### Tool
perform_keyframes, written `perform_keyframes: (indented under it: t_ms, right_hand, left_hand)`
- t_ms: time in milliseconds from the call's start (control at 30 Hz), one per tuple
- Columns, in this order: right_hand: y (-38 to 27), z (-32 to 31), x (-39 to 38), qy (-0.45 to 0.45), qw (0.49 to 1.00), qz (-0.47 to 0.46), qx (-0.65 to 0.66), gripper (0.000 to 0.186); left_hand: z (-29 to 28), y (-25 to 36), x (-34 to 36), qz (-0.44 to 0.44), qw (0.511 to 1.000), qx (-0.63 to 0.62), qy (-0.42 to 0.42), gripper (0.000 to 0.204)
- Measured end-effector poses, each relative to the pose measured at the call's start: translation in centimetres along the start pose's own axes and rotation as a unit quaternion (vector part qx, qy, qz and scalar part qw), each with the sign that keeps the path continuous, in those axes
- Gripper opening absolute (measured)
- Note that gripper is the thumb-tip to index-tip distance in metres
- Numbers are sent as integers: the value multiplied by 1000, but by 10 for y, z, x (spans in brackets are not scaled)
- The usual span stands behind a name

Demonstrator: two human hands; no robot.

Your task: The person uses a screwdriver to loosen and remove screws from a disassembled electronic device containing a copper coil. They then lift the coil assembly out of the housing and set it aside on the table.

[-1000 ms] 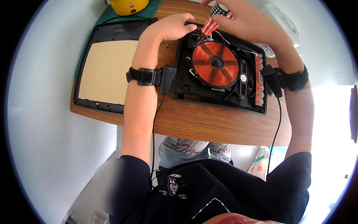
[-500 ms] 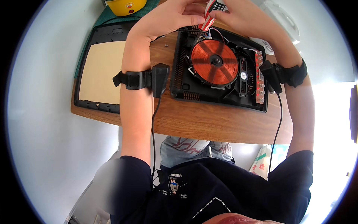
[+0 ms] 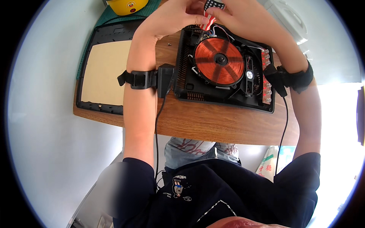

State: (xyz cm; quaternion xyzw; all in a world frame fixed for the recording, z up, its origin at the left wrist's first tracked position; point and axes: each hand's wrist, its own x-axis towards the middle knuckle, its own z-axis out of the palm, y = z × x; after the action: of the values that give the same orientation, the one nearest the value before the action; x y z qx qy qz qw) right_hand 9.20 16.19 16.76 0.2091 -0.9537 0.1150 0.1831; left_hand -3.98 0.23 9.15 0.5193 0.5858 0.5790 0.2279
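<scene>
Both hands are at the far edge of an opened induction cooker (image 3: 224, 99), whose round copper coil (image 3: 209, 57) lies face up. Between them a screwdriver (image 3: 207, 25) tilts, its handle patterned with stars and red and white stripes. My left hand (image 3: 175, 16) closes on the handle from the left, thumb pressed along it. From the right, my right hand (image 3: 240, 18) pinches the same handle higher up. Coloured wires (image 3: 216, 31) run just below the handle. The screwdriver's tip is hidden among the parts there, and some fingers are out of sight.
On the left, under my forearm, lies the cooker's black-framed cover (image 3: 84, 87) with a beige sheet. A yellow pot (image 3: 127, 7) stands on a green mat (image 3: 110, 14). A tiny screw (image 3: 169, 44) rests on the wooden table (image 3: 224, 123). A white appliance (image 3: 287, 21) is at far right.
The screwdriver handle has shifted slightly left and stands a little more upright. My right hand has moved slightly left and down with it; the shaft, seen before, is now mostly hidden.
</scene>
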Motion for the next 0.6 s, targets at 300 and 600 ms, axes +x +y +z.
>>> perform_keyframes:
  t_ms: [300,600]
  right_hand:
    - [-2,7,1,47,997,54,9,29]
    - [-2,13,-1,32,995,97,-15,31]
  left_hand:
    - [7,4,3,5,999,48,-2,31]
    - [4,-2,2,-54,998,22,-11,28]
